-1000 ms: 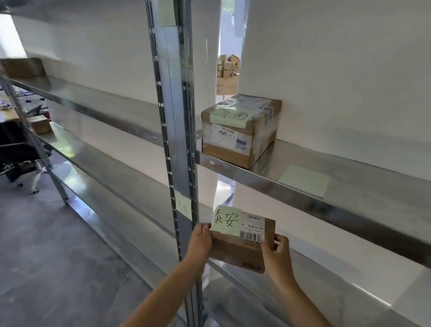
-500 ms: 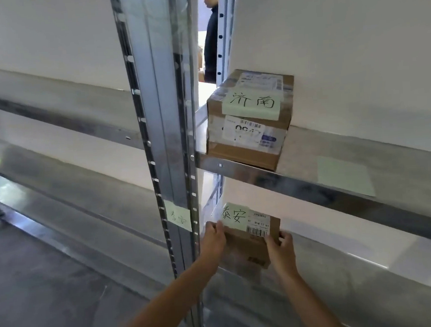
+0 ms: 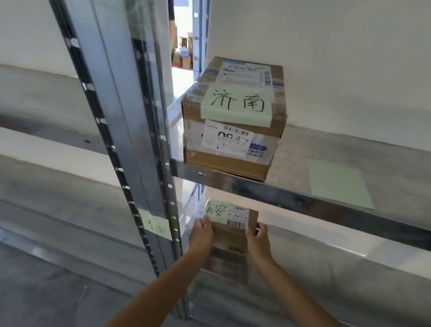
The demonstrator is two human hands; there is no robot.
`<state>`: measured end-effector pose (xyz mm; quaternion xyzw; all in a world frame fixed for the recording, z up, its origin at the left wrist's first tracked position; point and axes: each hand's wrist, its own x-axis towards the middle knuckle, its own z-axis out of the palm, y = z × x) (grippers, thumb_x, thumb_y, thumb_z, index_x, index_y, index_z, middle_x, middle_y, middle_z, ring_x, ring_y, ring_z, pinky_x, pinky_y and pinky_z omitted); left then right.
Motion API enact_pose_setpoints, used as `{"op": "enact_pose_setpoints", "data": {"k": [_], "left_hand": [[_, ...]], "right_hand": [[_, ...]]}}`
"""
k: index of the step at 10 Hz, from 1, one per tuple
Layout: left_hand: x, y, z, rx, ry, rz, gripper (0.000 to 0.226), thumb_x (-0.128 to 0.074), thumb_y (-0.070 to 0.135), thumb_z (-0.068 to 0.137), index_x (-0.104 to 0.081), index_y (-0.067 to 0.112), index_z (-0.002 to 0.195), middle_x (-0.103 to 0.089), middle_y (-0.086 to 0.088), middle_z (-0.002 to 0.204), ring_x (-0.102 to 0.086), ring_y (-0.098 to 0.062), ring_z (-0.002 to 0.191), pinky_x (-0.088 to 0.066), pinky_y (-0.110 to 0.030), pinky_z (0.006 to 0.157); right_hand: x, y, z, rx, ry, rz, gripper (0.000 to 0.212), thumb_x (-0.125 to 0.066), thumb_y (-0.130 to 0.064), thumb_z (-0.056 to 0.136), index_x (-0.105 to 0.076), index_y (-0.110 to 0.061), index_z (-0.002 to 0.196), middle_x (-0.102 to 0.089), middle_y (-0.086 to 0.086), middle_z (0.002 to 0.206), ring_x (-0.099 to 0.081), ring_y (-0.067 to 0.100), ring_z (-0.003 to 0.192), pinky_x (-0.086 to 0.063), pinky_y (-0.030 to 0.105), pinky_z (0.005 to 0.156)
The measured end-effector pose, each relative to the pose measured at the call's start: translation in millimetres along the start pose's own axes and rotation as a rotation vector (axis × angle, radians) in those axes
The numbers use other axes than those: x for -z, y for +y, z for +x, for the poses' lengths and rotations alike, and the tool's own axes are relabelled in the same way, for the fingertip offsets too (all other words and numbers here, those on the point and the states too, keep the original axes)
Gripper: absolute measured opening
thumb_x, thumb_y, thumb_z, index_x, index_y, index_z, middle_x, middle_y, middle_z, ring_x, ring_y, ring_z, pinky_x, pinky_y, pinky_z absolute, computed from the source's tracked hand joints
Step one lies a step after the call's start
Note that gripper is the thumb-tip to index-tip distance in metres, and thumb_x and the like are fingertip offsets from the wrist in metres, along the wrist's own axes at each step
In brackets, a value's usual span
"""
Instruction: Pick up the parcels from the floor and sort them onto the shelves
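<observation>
The left hand's [image 3: 201, 237] fingers [image 3: 206, 221] curl over the small parcel's [image 3: 228, 241] upper left corner, and the right hand's [image 3: 259, 240] fingers [image 3: 262, 228] clasp its right edge, so both hands grip it. The parcel, with a green note [image 3: 215, 211] on top, sits at the left end of the lower shelf [image 3: 332, 285], just beside the upright post [image 3: 127, 123]. A larger parcel [image 3: 234, 126] rests on the upper shelf [image 3: 392, 161].

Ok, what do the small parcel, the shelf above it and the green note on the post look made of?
The small parcel: brown matte cardboard by its look, with a paper barcode label. The upper shelf: metal, probably galvanised steel, from its dull grey sheen, reflective front edge. The green note: thin matte paper, apparently, with handwritten ink marks.
</observation>
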<state>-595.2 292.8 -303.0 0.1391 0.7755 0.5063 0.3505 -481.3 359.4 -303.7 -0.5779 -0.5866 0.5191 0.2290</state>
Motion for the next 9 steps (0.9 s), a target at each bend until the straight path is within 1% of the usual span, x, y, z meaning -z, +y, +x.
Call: {"op": "enact_pose_setpoints", "data": {"k": [1,2,3,4,5,6,7,8,9], "left_hand": [[-3,5,11,0.000,-0.025,0.001,0.039,-0.027,0.043,0.099,-0.041,0.016,0.124,-0.057,-0.006,0.120,-0.057,-0.021,0.105,-0.050,-0.032,0.083],[-6,6,21,0.018,-0.048,-0.014,0.043,-0.027,0.046,0.097,-0.037,0.015,0.126,-0.057,-0.009,0.121,-0.058,-0.024,0.107,-0.050,-0.031,0.078],[-8,6,27,0.027,-0.044,-0.008,0.048,-0.027,0.049,0.096,-0.037,0.013,0.127,-0.057,-0.011,0.121,-0.058,-0.025,0.106,-0.052,-0.035,0.082],[-11,5,30,0.028,-0.026,0.023,0.052,-0.026,0.050,0.096,-0.036,0.011,0.129,-0.056,-0.013,0.122,-0.057,-0.027,0.109,-0.052,-0.040,0.089],[-10,1,32,0.048,-0.013,0.058,0.053,-0.028,0.048,0.096,-0.033,0.010,0.132,-0.054,-0.013,0.125,-0.056,-0.026,0.109,-0.049,-0.031,0.078],[-7,-7,37,0.049,-0.009,0.118,0.051,-0.030,0.047,0.096,-0.036,0.008,0.128,-0.054,-0.013,0.127,-0.055,-0.028,0.112,-0.052,-0.039,0.090],[-5,-5,38,0.050,-0.012,0.160,0.051,-0.035,0.046,0.095,-0.038,0.006,0.127,-0.053,-0.014,0.128,-0.055,-0.029,0.112,-0.051,-0.045,0.095],[-6,-1,37,-0.014,0.050,0.227,0.052,-0.038,0.045,0.095,-0.038,0.007,0.130,-0.050,-0.015,0.130,-0.052,-0.032,0.115,-0.049,-0.047,0.096],[-7,4,31,-0.116,0.087,0.295,0.050,-0.036,0.045,0.095,-0.040,0.008,0.129,-0.048,-0.016,0.130,-0.047,-0.031,0.117,-0.043,-0.049,0.102]], "right_hand": [[-5,-4,13,-0.003,-0.045,-0.050,0.036,-0.040,-0.020,0.099,-0.033,-0.007,0.132,-0.048,0.016,0.137,-0.050,0.032,0.122,-0.044,0.040,0.100],[-10,-3,23,-0.021,-0.098,-0.115,0.041,-0.038,-0.019,0.100,-0.028,-0.007,0.137,-0.044,0.016,0.141,-0.047,0.033,0.126,-0.042,0.039,0.101],[-12,0,28,-0.039,-0.141,-0.157,0.043,-0.038,-0.015,0.099,-0.026,-0.006,0.139,-0.044,0.017,0.142,-0.046,0.033,0.127,-0.040,0.037,0.102],[-11,5,33,-0.036,-0.179,-0.201,0.048,-0.039,-0.014,0.098,-0.024,-0.007,0.143,-0.042,0.017,0.144,-0.044,0.032,0.129,-0.037,0.040,0.108],[-13,7,34,-0.023,-0.225,-0.245,0.052,-0.039,-0.017,0.098,-0.021,-0.009,0.146,-0.040,0.015,0.146,-0.042,0.032,0.131,-0.033,0.042,0.110],[-13,11,36,-0.019,-0.268,-0.264,0.052,-0.037,-0.023,0.099,-0.019,-0.013,0.146,-0.039,0.012,0.147,-0.041,0.031,0.133,-0.033,0.044,0.111],[-7,10,34,-0.002,-0.315,-0.291,0.051,-0.037,-0.032,0.099,-0.020,-0.016,0.144,-0.039,0.009,0.147,-0.042,0.029,0.132,-0.035,0.045,0.110],[-2,12,32,0.026,-0.245,-0.331,0.065,-0.038,-0.043,0.097,-0.007,-0.019,0.148,-0.034,0.010,0.151,-0.043,0.032,0.132,-0.035,0.042,0.107],[3,10,31,0.027,-0.130,-0.351,0.070,-0.034,-0.045,0.097,0.007,-0.023,0.149,-0.029,0.010,0.154,-0.042,0.034,0.132,-0.036,0.043,0.107]]}}
